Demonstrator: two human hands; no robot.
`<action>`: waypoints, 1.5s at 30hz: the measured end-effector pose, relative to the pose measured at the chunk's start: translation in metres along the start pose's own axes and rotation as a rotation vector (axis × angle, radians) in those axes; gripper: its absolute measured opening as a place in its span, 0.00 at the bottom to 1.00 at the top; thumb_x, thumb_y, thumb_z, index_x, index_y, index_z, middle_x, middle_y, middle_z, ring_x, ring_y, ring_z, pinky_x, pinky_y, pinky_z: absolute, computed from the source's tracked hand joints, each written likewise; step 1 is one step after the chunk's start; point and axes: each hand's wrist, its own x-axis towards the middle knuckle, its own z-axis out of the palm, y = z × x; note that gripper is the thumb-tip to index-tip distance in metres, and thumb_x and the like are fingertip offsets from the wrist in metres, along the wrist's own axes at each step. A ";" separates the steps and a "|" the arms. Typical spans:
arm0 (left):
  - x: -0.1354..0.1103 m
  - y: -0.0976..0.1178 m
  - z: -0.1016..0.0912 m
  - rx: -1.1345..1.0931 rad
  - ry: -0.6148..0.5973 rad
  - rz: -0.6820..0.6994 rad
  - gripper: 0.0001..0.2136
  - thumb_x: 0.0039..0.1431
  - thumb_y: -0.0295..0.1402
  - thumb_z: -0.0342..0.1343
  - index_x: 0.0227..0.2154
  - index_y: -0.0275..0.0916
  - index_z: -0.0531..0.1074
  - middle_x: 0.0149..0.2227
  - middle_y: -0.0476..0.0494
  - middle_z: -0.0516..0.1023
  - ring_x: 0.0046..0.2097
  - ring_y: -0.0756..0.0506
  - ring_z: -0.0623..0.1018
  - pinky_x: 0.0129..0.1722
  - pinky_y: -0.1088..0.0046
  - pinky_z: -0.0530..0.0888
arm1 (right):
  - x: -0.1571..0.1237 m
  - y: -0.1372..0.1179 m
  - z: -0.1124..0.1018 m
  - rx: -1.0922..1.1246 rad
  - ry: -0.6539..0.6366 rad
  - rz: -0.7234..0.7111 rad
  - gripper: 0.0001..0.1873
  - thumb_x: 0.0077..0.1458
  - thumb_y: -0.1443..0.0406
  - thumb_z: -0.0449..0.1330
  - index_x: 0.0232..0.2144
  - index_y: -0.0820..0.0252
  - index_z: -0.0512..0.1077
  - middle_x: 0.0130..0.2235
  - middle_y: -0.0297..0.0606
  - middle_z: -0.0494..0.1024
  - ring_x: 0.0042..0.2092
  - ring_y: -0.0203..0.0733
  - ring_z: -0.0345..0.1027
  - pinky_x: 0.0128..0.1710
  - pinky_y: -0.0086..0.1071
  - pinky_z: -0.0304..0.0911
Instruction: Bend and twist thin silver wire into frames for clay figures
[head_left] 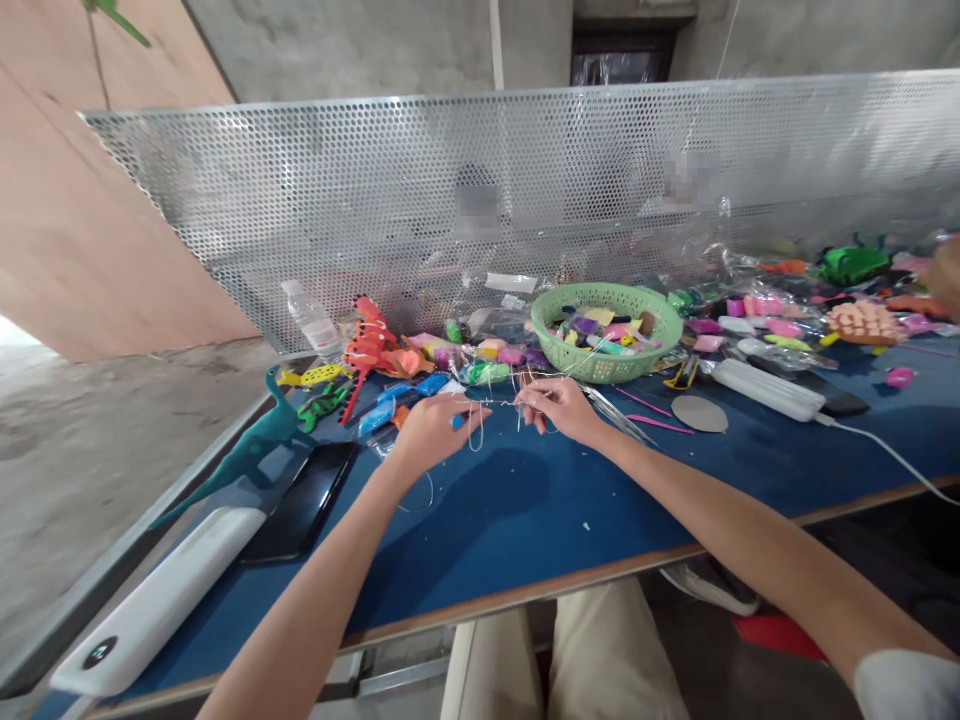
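Both my hands meet over the blue tabletop [525, 520]. My left hand [433, 430] is closed in a pinch on a thin silvery wire [480, 425] that loops down between the hands. My right hand [559, 405] pinches the other part of the same wire, fingers pressed together. More loose wire strands [619, 415] lie fanned out just right of my right hand. A green basket [607, 335] full of coloured clay pieces stands just behind my right hand.
Coloured clay figures: a teal dinosaur [251, 450], a red-orange one [367, 345], a green one [851, 262]. A black phone [304, 500] and a white power bank [157, 600] lie at left. A second white power bank [765, 390] with cable lies at right. A perforated metal screen [480, 190] stands behind.
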 end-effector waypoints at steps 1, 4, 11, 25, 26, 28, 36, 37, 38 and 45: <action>-0.001 -0.005 -0.004 0.025 0.046 0.010 0.11 0.64 0.39 0.57 0.32 0.40 0.80 0.34 0.44 0.83 0.37 0.44 0.80 0.40 0.69 0.73 | 0.000 0.000 0.000 0.035 -0.011 0.005 0.17 0.63 0.55 0.59 0.34 0.64 0.78 0.24 0.35 0.78 0.18 0.33 0.67 0.20 0.28 0.61; -0.003 -0.012 -0.016 0.062 0.185 0.047 0.08 0.60 0.33 0.56 0.27 0.39 0.77 0.29 0.45 0.80 0.33 0.45 0.78 0.38 0.69 0.71 | 0.000 0.000 0.000 0.091 -0.074 0.006 0.17 0.62 0.55 0.59 0.34 0.64 0.78 0.24 0.36 0.78 0.19 0.33 0.67 0.21 0.28 0.62; -0.005 0.001 -0.033 -0.246 0.473 -0.140 0.10 0.60 0.32 0.51 0.30 0.39 0.77 0.30 0.45 0.77 0.33 0.46 0.76 0.35 0.70 0.71 | -0.006 -0.005 0.001 -0.076 -0.245 -0.014 0.20 0.65 0.53 0.57 0.36 0.64 0.78 0.26 0.38 0.79 0.21 0.33 0.69 0.24 0.27 0.65; 0.006 0.027 -0.022 -0.806 -0.246 -0.368 0.14 0.58 0.39 0.63 0.45 0.42 0.79 0.45 0.39 0.83 0.48 0.41 0.81 0.50 0.65 0.76 | -0.007 -0.010 0.000 -0.144 -0.280 0.037 0.20 0.64 0.52 0.57 0.36 0.64 0.78 0.26 0.37 0.78 0.20 0.32 0.67 0.24 0.26 0.63; 0.006 0.027 -0.020 -0.823 -0.244 -0.375 0.13 0.58 0.38 0.63 0.45 0.42 0.79 0.44 0.39 0.82 0.48 0.41 0.81 0.50 0.64 0.76 | -0.007 -0.010 0.001 -0.142 -0.279 0.049 0.20 0.64 0.53 0.57 0.36 0.64 0.78 0.26 0.36 0.78 0.20 0.31 0.67 0.24 0.26 0.63; 0.006 0.028 -0.015 -0.853 -0.249 -0.401 0.12 0.57 0.37 0.63 0.43 0.41 0.80 0.44 0.39 0.82 0.47 0.41 0.81 0.49 0.64 0.77 | -0.008 -0.010 0.002 -0.146 -0.272 0.065 0.19 0.64 0.53 0.58 0.35 0.64 0.78 0.25 0.35 0.77 0.20 0.31 0.65 0.23 0.25 0.61; 0.002 0.022 0.001 -0.899 -0.217 -0.495 0.10 0.50 0.38 0.69 0.35 0.41 0.81 0.35 0.41 0.83 0.34 0.42 0.84 0.34 0.68 0.80 | -0.009 -0.012 0.002 -0.302 -0.254 0.054 0.16 0.61 0.56 0.60 0.35 0.63 0.80 0.21 0.32 0.72 0.22 0.32 0.60 0.23 0.27 0.55; 0.001 0.020 0.002 -0.916 -0.198 -0.502 0.10 0.49 0.37 0.69 0.34 0.41 0.82 0.34 0.40 0.83 0.33 0.42 0.84 0.33 0.68 0.80 | -0.009 -0.013 0.001 -0.333 -0.241 0.042 0.16 0.60 0.55 0.60 0.35 0.62 0.81 0.22 0.32 0.72 0.23 0.33 0.60 0.24 0.27 0.54; 0.001 0.019 0.004 -0.930 -0.180 -0.510 0.10 0.49 0.37 0.70 0.34 0.41 0.82 0.33 0.39 0.83 0.32 0.42 0.84 0.32 0.68 0.80 | -0.008 -0.013 0.001 -0.360 -0.230 0.032 0.16 0.60 0.55 0.60 0.34 0.62 0.81 0.23 0.33 0.73 0.24 0.33 0.60 0.24 0.28 0.53; 0.000 0.014 0.008 -0.922 -0.115 -0.577 0.10 0.47 0.36 0.71 0.33 0.40 0.85 0.30 0.37 0.83 0.31 0.41 0.83 0.32 0.65 0.81 | -0.006 -0.006 -0.005 -0.373 -0.188 0.024 0.10 0.57 0.60 0.61 0.31 0.61 0.78 0.26 0.33 0.72 0.27 0.34 0.60 0.27 0.29 0.54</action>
